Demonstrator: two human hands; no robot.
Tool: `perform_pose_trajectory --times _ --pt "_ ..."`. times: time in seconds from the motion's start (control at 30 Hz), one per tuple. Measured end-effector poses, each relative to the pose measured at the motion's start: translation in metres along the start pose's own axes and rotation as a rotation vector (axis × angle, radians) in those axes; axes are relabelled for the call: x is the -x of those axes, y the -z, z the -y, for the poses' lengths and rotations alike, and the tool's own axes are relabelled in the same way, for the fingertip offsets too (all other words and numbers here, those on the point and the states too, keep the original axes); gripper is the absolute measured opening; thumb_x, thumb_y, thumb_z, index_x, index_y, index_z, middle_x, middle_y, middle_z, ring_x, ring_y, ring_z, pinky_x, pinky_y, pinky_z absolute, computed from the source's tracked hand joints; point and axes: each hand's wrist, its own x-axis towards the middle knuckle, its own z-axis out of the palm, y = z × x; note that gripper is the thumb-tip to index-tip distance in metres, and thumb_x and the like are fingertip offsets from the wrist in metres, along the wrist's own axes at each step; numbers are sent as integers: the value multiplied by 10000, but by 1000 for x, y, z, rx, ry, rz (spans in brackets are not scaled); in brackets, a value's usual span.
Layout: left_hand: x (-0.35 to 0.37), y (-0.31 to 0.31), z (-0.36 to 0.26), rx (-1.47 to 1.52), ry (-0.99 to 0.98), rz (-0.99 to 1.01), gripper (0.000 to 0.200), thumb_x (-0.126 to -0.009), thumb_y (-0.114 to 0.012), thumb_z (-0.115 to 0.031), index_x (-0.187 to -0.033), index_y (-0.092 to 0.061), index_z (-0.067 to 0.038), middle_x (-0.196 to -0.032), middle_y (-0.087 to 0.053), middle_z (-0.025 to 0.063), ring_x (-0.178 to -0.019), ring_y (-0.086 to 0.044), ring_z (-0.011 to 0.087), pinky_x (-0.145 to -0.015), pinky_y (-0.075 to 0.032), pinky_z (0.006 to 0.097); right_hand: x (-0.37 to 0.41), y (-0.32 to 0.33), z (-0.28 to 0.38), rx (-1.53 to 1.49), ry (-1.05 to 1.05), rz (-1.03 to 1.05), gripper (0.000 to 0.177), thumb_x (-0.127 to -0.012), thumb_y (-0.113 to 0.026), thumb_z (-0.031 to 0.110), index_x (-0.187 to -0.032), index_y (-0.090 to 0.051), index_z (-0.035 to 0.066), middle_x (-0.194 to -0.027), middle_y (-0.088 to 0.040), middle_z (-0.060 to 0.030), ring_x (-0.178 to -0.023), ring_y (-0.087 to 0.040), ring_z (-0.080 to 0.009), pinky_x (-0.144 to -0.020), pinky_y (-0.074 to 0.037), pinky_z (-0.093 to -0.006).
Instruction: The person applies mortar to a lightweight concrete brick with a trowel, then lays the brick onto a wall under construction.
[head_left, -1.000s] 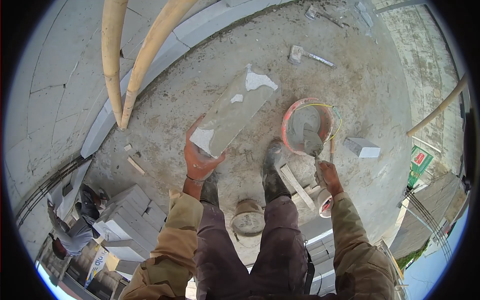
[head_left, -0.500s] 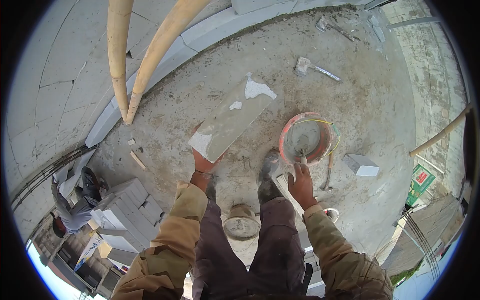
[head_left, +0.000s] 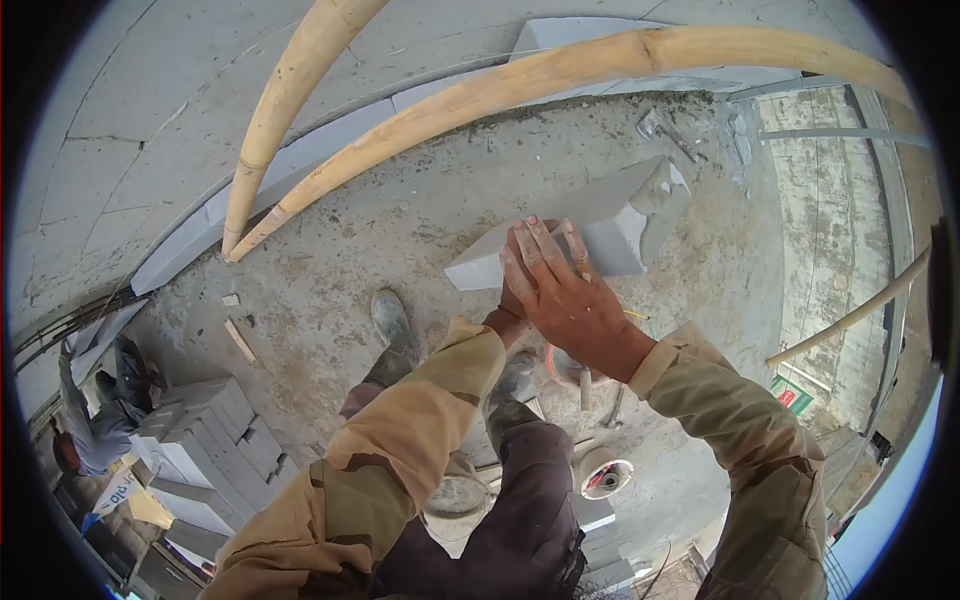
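Note:
A light grey concrete block (head_left: pixel 600 212), tilted, is held up in front of me, with wet grey mortar (head_left: pixel 662 205) showing at its right end. My left hand (head_left: pixel 511 302) is closed on its near side, the fingers mostly hidden behind my right hand. My right hand (head_left: pixel 585 312) overlaps the left, its long fingers pressed along the block and its thumb out of sight. Below my right wrist is a red-rimmed bucket (head_left: pixel 556 368), largely covered by hand and block. A trowel handle (head_left: pixel 586 392) sticks out of it.
Bamboo poles (head_left: pixel 480 97) cross above the floor from the left. Stacked blocks (head_left: pixel 205 430) and a crouching person (head_left: pixel 95 410) are at left. A small white bucket (head_left: pixel 607 473) and a round tub (head_left: pixel 457 497) stand by my legs. A hammer (head_left: pixel 668 134) lies at the back.
My right hand has left the trowel in the bucket and come onto the block. The block has moved right and turned, its mortared face now mostly away from me. My view has shifted.

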Motion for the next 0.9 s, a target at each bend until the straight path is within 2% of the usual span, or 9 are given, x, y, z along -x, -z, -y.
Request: perform_pose_trajectory --times 0.03,0.13,0.33,0.4,0.53,0.67,0.77,0.83,0.9 --pt "1 -8 14 -33 -47 7 717 -736 -799 -218 -1330 -474 17 -1157 -528 207 -1075 -521 416 -912 -430 507 -4 -2 -11 179 17 139 555 -924 -540 260 -1409 -499 -7 -1385 -565 -249 -1312 -509 -403 -1185 -293 -607" --pt "-14 -18 35 -109 -173 4 706 -763 -773 -230 -1339 -465 36 -1166 -526 211 -1082 -516 422 -930 -414 519 -11 -22 -28 318 81 257 620 -931 -533 243 -1478 -417 -24 -1300 -602 -230 -1292 -512 -386 -1169 -289 -597" --pt "2 -8 71 32 -229 -12 797 -767 -783 -277 -1393 -416 55 -1268 -514 228 -1181 -493 429 -1015 -373 557 -22 -38 -35 377 63 336 542 -896 -584 204 -1376 -539 -43 -1122 -619 -211 -1074 -575 -334 -1030 -423 -535" --pt "14 15 110 -154 -140 233 948 -769 -799 -366 -1468 -315 54 -1360 -490 244 -1236 -472 459 -1103 -319 583 -19 -32 -41 391 71 382 532 -881 -601 200 -1351 -562 -46 -1093 -629 -190 -1076 -575 -322 -1025 -430 -511" --pt "20 52 212 -350 -317 592 1080 -731 -833 -474 -1493 -268 41 -1392 -471 230 -1298 -464 417 -1130 -284 621 -38 -26 -59 402 79 437 486 -847 -635 166 -1279 -611 -57 -1025 -629 -158 -1039 -576 -302 -1017 -446 -483" --pt "26 39 267 -329 -314 593 1127 -669 -887 -391 -1526 -259 -16 -1396 -459 216 -1310 -457 381 -1121 -288 648 -41 -41 -61 438 42 431 457 -845 -633 136 -1253 -610 -68 -1005 -614 -150 -1030 -577 -295 -1021 -452 -469" --pt "39 20 292 -259 -414 500 1060 -721 -851 -444 -1485 -280 17 -1393 -462 275 -1266 -506 430 -1081 -375 577 -42 -60 -56 595 88 384 374 -867 -608 117 -1204 -615 -44 -1050 -612 -154 -1070 -579 -290 -1034 -453 -462" --pt "48 7 285 -29 -94 582 1050 -687 -863 -385 -1479 -278 -19 -1368 -475 262 -1207 -552 428 -984 -488 532 -40 -69 -61 596 55 367 366 -869 -608 113 -1205 -615 -29 -1079 -610 -148 -1098 -574 -288 -1044 -445 -472" --pt "39 11 273 -84 -25 619 1006 -694 -851 -350 -1460 -290 -16 -1344 -498 267 -1163 -578 441 -940 -512 511 -32 -70 -68 589 7 342 378 -847 -638 92 -1214 -610 4 -1160 -596 -131 -1171 -554 -285 -1068 -418 -505"
